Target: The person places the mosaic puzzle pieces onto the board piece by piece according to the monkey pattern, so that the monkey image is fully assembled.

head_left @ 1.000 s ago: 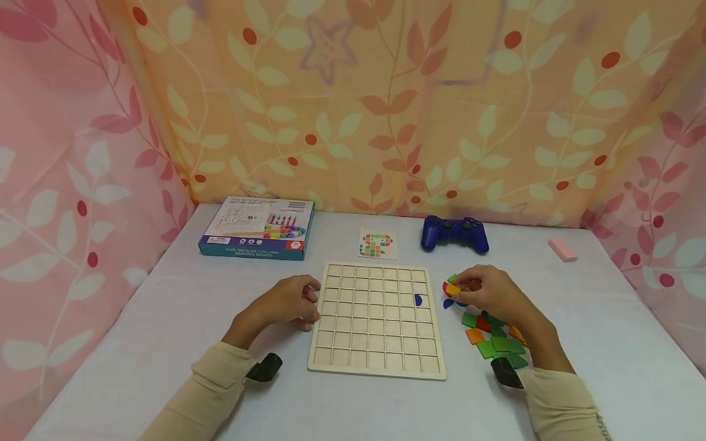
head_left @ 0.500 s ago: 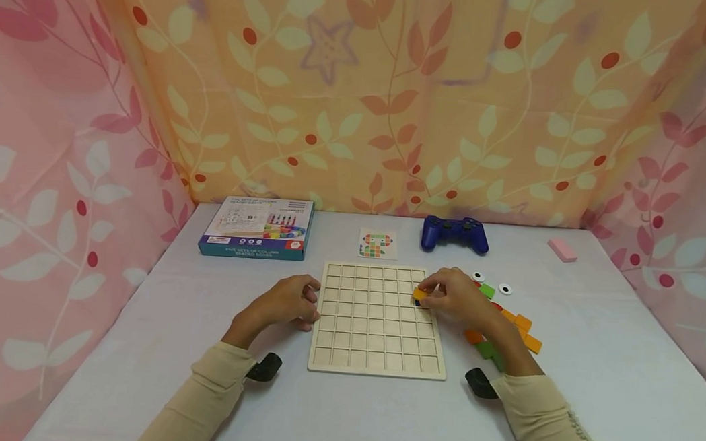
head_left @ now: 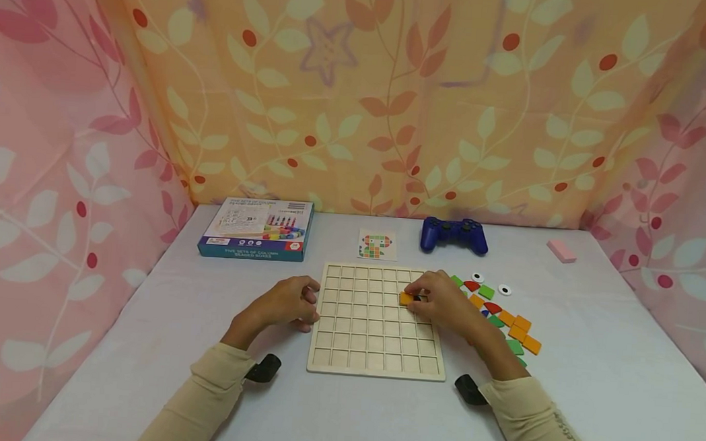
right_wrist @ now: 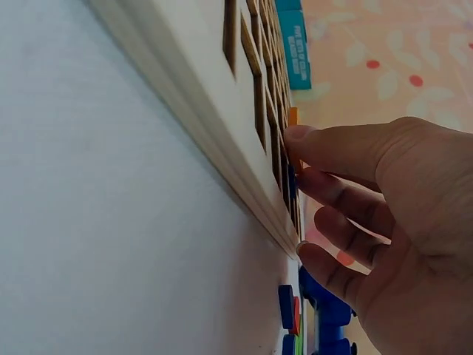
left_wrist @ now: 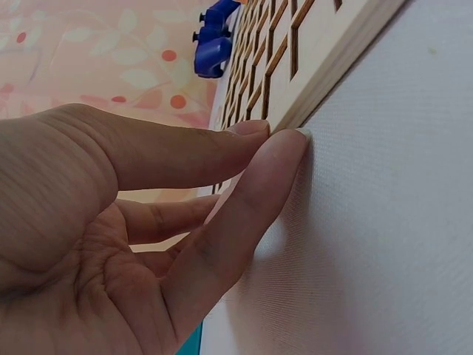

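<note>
The left hand [head_left: 289,301] rests its fingertips against the left edge of a wooden grid board [head_left: 345,341]; in the left wrist view its thumb and forefinger tips [left_wrist: 284,155] sit right at the rim. Over the board's upper right part, the right hand [head_left: 447,306] pinches an orange square tile [head_left: 405,298] between thumb and fingers. In the right wrist view the orange tile [right_wrist: 293,140] stands partly hidden behind the thumb. Just beside it, a dark blue half-round piece [right_wrist: 292,181] lies on the board, mostly covered by the right hand in the head view.
Loose tiles [head_left: 517,333] in green, red and orange lie right of the board, with two white eye discs [head_left: 504,290] behind them. A pattern card [head_left: 378,245], a blue game controller [head_left: 454,235], a boxed set [head_left: 257,229] and a pink block [head_left: 561,251] stand farther back.
The right hand has moved left from the loose tiles onto the board, carrying the orange tile past the blue half-round piece. Loose tiles lie more spread out. The left hand has stayed put.
</note>
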`<state>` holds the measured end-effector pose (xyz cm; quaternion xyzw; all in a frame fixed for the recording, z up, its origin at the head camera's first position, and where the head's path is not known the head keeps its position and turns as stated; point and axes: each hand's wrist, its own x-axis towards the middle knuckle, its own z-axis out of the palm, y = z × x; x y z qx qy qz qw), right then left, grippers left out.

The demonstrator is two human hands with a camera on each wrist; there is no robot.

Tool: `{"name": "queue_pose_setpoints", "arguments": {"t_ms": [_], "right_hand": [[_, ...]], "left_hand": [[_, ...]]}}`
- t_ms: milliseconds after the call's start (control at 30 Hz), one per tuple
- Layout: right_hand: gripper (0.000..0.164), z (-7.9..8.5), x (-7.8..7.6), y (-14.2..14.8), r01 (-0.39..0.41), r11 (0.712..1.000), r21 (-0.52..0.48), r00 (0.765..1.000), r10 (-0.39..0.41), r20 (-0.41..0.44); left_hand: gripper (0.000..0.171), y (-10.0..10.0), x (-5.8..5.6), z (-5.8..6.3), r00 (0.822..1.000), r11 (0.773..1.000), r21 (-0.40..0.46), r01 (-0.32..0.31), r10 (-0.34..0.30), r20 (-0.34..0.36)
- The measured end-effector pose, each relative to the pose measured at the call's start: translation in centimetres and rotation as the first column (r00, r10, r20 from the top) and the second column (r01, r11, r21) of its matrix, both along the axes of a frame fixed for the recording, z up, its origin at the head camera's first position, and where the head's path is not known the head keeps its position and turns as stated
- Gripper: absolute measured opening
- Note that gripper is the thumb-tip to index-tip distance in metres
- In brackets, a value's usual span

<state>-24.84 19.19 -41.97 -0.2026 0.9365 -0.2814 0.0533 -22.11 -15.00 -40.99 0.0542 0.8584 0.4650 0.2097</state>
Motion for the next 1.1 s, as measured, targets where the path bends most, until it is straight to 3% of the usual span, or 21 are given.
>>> {"name": "queue_pose_setpoints", "arguments": {"t_ms": [233, 633, 733, 900, 1100], "right_hand": [[0.028, -0.1, 0.0, -0.2, -0.002, 1.0, 0.029, 1.0, 0.002, -0.03], [0.025, 0.4, 0.0, 0.8, 0.008, 0.999, -0.049, 1.0, -0.008, 0.0], [0.025, 0.6, -0.1, 1.8, 0.014, 0.998, -0.067, 0.999, -0.017, -0.043], [0.027, 0.9, -0.4, 3.9, 0.058, 0.997, -0.06, 0.993, -0.064, -0.096], [0.033, 1.1, -0.7, 6.2, 0.143, 0.989, -0.031, 0.989, -0.144, -0.04]], "left_hand": [[0.06, 0.0, -0.1, -0.1, 1.0, 1.0, 0.006, 0.007, -0.007, 0.0], [0.058, 0.0, -0.2, -0.4, 1.0, 1.0, 0.019, -0.004, 0.004, -0.012], [0.058, 0.0, -0.2, -0.5, 1.0, 1.0, 0.022, -0.005, 0.005, -0.008], [0.057, -0.1, -0.1, -0.5, 1.0, 1.0, 0.027, -0.007, 0.007, -0.006], [0.058, -0.1, -0.2, -0.5, 1.0, 1.0, 0.022, -0.009, 0.009, -0.007]]}}
